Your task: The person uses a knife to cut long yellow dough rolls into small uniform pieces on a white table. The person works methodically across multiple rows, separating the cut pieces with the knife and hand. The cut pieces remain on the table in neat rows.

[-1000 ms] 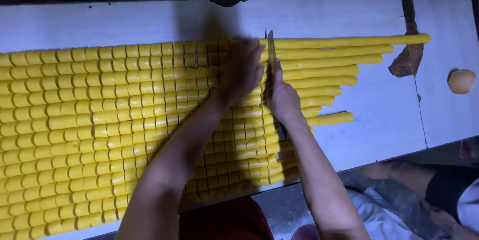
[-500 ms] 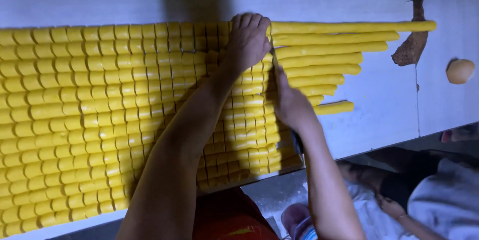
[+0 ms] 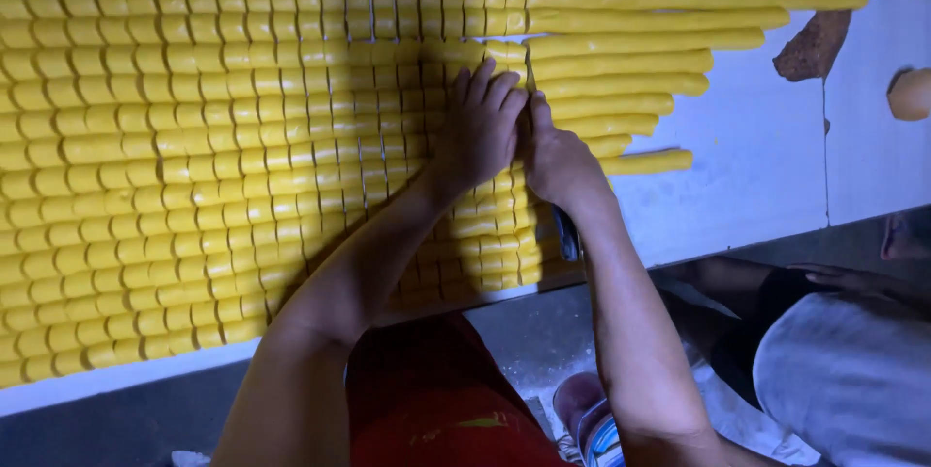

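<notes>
Many rows of yellow dough ropes lie side by side on a white board (image 3: 747, 166). Most are cut into small yellow pieces (image 3: 194, 166). The uncut rope ends (image 3: 640, 40) stick out to the right. My left hand (image 3: 480, 128) rests flat, fingers spread, on the cut pieces at the edge of the cut. My right hand (image 3: 558, 161) is pressed right beside it, shut on a knife (image 3: 566, 234). Only a dark part of the knife shows below my wrist; the rest is hidden under the hand.
A brown scrap (image 3: 813, 40) and a pale dough ball (image 3: 910, 94) lie on the board at the far right. Another person's legs and hand (image 3: 844, 283) are low on the right. My red garment (image 3: 427, 399) is below the board's near edge.
Both hands have slid from the far rows toward me along the cut line. The knife blade, seen above the hand a second ago, is now hidden.
</notes>
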